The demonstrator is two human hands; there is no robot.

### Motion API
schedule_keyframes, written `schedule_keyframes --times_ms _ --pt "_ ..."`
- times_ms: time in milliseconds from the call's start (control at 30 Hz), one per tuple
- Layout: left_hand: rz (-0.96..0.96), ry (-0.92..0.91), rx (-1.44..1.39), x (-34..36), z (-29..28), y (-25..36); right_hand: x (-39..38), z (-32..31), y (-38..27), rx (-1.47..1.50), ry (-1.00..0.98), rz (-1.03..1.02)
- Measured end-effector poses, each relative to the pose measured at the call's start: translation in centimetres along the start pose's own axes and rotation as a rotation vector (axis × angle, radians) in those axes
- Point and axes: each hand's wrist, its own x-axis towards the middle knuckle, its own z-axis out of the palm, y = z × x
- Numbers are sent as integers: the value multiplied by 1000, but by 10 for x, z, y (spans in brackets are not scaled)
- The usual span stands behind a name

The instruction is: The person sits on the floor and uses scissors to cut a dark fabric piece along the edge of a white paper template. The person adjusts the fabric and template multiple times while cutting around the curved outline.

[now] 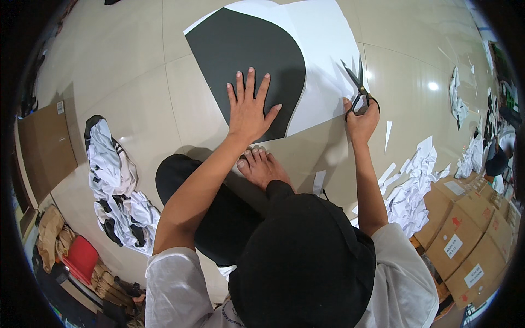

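Observation:
My left hand (250, 112) lies flat with spread fingers on a black sheet (219, 49), which has one broad rounded edge. Beneath that sheet is a larger white sheet (327, 60) on the tiled floor, showing beyond its curved right side. In my right hand (363, 124) is a pair of scissors (359, 85) with dark handles, my fingers in the loops. Their blades are parted and point away from me, over the right edge of the white sheet. Whether the blades touch the paper I cannot tell. My bare foot (265, 168) rests just below the black sheet.
Crumpled white scraps (413, 191) lie right of my right forearm, beside stacked cardboard boxes (454, 240). A white strip (319, 182) is near my foot. On the left are a pile of white and black cloth (109, 158) and a brown cardboard panel (46, 147).

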Motion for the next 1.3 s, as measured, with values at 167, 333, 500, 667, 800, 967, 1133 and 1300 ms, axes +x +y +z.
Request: schedule_keyframes --times_ms 167,333,500,667,800,967,1133,1300 --pt "37 -48 51 -6 5 -12 -18 1 4 -24 0 -44" --pt "71 -103 69 -16 -1 -19 -40 -7 3 -33 -27 1" --pt "118 -114 83 -22 -4 -19 -61 -23 -1 -42 -48 68" --pt "179 -82 -61 -11 1 2 -65 -30 -11 13 -34 72" --pt "229 -53 -226 -4 8 17 -88 -41 -50 548 -340 351" --pt "223 10 -246 5 17 31 -136 -44 -76 870 -761 810" --pt "205 63 -246 6 22 31 -151 -39 -85 937 -844 905" --pt "201 72 -298 5 22 28 -147 -35 -93 935 -836 911"
